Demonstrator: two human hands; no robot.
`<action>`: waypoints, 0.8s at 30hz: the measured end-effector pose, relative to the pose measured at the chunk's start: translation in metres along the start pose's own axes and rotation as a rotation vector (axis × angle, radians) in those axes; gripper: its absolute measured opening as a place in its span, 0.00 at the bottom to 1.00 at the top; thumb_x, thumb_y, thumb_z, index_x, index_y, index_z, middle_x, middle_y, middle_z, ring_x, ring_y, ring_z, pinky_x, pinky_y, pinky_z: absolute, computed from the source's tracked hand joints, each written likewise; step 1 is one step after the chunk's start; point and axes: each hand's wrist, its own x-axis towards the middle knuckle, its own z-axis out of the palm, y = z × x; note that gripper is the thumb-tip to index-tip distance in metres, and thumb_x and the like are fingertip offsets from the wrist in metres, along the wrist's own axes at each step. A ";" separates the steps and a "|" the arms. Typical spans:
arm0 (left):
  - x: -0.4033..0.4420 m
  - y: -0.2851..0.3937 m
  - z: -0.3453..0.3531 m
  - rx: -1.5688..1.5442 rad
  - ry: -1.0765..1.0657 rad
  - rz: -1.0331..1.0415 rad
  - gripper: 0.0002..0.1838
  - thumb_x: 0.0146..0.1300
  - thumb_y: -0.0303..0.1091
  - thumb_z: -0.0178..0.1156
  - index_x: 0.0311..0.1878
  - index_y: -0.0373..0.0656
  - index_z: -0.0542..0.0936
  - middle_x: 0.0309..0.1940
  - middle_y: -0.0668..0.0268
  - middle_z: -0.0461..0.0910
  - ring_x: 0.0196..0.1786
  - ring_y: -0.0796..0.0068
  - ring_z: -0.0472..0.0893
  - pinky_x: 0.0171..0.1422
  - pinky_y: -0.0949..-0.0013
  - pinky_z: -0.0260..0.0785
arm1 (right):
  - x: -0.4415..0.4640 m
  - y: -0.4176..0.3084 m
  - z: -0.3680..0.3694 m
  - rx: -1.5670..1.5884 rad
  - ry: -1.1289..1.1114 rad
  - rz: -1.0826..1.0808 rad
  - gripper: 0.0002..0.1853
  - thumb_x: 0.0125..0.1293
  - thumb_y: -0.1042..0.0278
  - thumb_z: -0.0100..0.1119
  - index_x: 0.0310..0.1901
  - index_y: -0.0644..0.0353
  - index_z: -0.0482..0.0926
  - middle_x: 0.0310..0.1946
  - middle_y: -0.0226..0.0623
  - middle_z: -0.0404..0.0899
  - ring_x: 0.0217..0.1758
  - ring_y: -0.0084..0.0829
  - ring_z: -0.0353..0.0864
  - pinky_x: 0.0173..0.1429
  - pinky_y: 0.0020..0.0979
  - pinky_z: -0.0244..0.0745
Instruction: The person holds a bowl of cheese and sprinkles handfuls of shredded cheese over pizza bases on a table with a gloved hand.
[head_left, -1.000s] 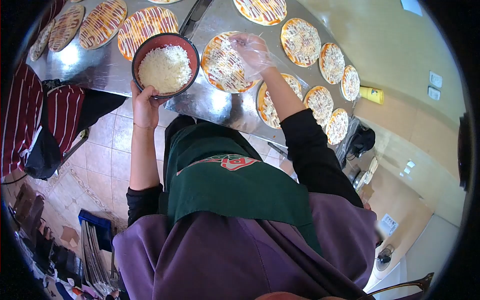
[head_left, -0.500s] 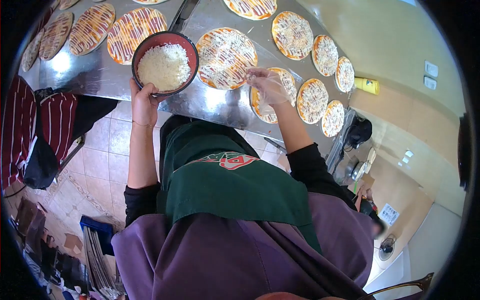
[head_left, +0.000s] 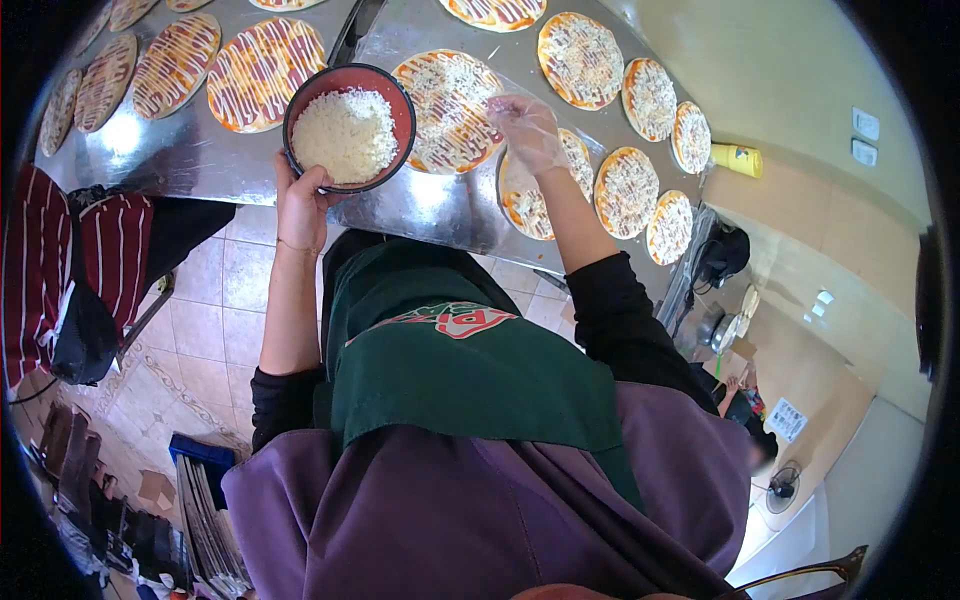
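Observation:
My left hand (head_left: 302, 207) grips the near rim of a bowl (head_left: 402, 105), dark outside and red inside, with its thumb over the edge. White grated cheese (head_left: 346, 135) partly fills it. In a clear plastic glove, my right hand (head_left: 528, 130) is over the right edge of a pizza (head_left: 445, 115), its fingers pinched together on grated cheese, mostly hidden by the fingers. White cheese and pale sauce stripes cover that pizza. Just below the gloved hand lies another cheese-covered pizza (head_left: 527, 208), partly hidden by my wrist.
Several striped pizzas, one of them nearest the bowl (head_left: 267, 75), lie at left on the metal table (head_left: 235, 175). Several cheese-topped pizzas (head_left: 627, 192) lie at right, near a yellow container (head_left: 738, 161). A person in striped clothing (head_left: 112, 245) is at left; another person (head_left: 745, 405) is far right.
My left hand and the bowl have shifted a little to the right. The gloved right hand has moved away from me, towards the pizza's upper right edge.

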 end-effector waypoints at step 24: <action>-0.004 -0.008 0.012 -0.005 -0.007 -0.044 0.31 0.47 0.22 0.49 0.59 0.43 0.56 0.51 0.56 0.67 0.44 0.62 0.77 0.37 0.61 0.77 | 0.036 0.008 -0.019 -0.350 0.096 -0.116 0.12 0.57 0.56 0.57 0.38 0.51 0.85 0.36 0.41 0.83 0.41 0.38 0.82 0.49 0.33 0.75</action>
